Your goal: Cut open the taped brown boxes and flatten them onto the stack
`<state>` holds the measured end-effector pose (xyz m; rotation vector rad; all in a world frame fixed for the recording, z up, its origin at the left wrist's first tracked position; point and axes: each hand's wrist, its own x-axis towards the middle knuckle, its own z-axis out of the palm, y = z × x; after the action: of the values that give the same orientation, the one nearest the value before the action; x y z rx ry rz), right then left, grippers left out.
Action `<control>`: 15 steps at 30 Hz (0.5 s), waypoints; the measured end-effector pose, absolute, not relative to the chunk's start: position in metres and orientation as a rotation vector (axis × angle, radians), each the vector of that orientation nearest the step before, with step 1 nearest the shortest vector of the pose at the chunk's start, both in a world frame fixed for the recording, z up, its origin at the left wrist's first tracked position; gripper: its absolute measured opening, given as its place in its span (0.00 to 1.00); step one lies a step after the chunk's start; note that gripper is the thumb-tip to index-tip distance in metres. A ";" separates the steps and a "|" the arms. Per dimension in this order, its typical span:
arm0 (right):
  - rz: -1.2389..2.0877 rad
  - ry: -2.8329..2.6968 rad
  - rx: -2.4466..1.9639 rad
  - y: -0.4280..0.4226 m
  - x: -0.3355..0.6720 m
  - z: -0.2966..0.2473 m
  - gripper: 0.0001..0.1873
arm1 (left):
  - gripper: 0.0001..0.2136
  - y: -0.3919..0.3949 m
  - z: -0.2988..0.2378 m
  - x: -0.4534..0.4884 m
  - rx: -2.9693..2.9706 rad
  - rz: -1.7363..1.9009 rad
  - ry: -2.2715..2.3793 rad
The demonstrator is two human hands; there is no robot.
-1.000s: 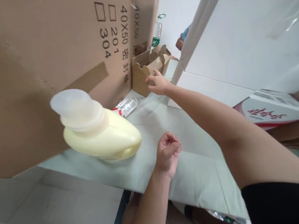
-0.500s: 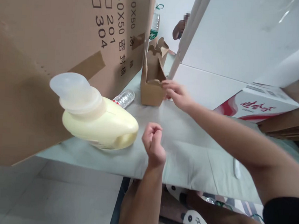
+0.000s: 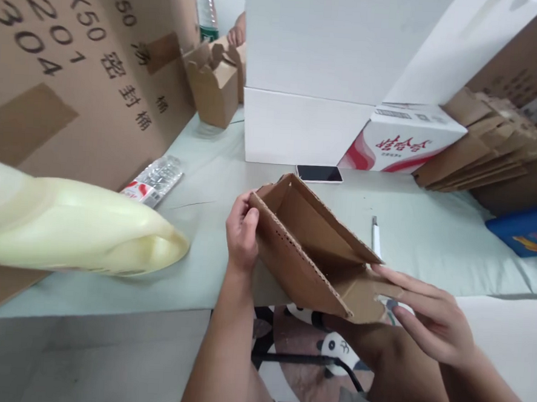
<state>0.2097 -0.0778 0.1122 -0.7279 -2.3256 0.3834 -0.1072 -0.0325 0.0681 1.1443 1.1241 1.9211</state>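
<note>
A brown cardboard box (image 3: 311,246), open at the top, is tilted over the table's front edge between my hands. Its near left end is gripped by my left hand (image 3: 243,230), thumb on the outside wall. At the other end, my right hand (image 3: 434,314) has its fingers and thumb about the end flap (image 3: 367,295), with the fingertips touching the cardboard. A cutter knife with a white handle (image 3: 376,237) lies just beyond the box. Behind it on the table rests a phone (image 3: 319,174) with a dark screen.
To the left stand a pale yellow jug (image 3: 80,226), a wrapped clear bottle (image 3: 156,179) and a large carton (image 3: 97,93). Folded open boxes (image 3: 214,91) stand at the back, near another person's hand (image 3: 237,34). White boxes (image 3: 300,127), stacked flat cardboard (image 3: 485,147) and a blue container (image 3: 528,229) line the right.
The view has turned to the right. My right hand has left the standing box at the back. Both hands now hold another open box near the front edge; my left hand was a fist before.
</note>
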 end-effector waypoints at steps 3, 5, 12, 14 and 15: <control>0.379 -2.256 -0.794 -0.068 0.216 0.104 0.24 | 0.13 -0.022 0.063 -0.095 1.099 2.004 1.105; 0.380 -2.204 -0.832 -0.056 0.212 0.097 0.19 | 0.11 -0.016 0.059 -0.089 1.057 2.063 1.089; 0.291 -2.005 -0.873 -0.029 0.186 0.060 0.21 | 0.10 -0.007 0.051 -0.077 1.010 2.070 1.230; 0.222 -1.857 -0.914 -0.029 0.186 0.048 0.28 | 0.11 -0.006 0.049 -0.076 0.997 2.057 1.286; 0.210 -1.776 -0.935 -0.030 0.188 0.042 0.34 | 0.11 -0.006 0.047 -0.075 0.999 2.050 1.293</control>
<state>0.1876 -0.0301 0.0424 -0.9346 -1.7765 0.2100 -0.0753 -0.0060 0.0473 0.9986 1.2930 2.0502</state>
